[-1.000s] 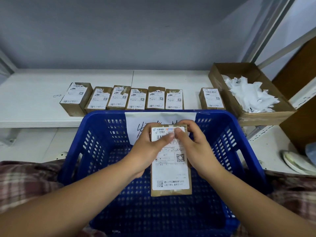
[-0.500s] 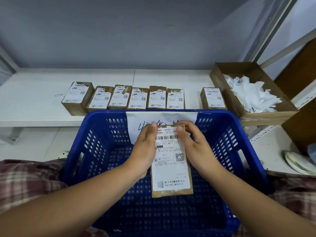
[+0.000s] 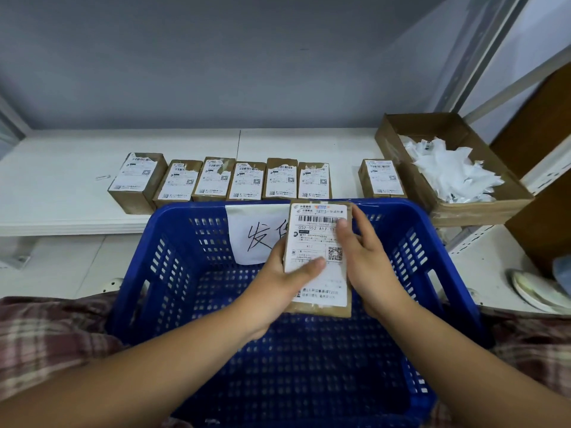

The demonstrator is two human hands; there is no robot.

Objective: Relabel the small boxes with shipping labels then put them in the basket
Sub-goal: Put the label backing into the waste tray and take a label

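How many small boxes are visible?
8. Row of six boxes on the white shelf, seventh box beside the cardboard tray, eighth box in left hand and right hand above the blue basket. Arms may hide more.

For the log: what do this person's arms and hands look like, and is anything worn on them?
The left hand and right hand are ungloved, with no ring, watch or wristband visible. Both forearms are bare to the frame edge; no sleeves show. Red-brown plaid fabric shows at the lower sides.
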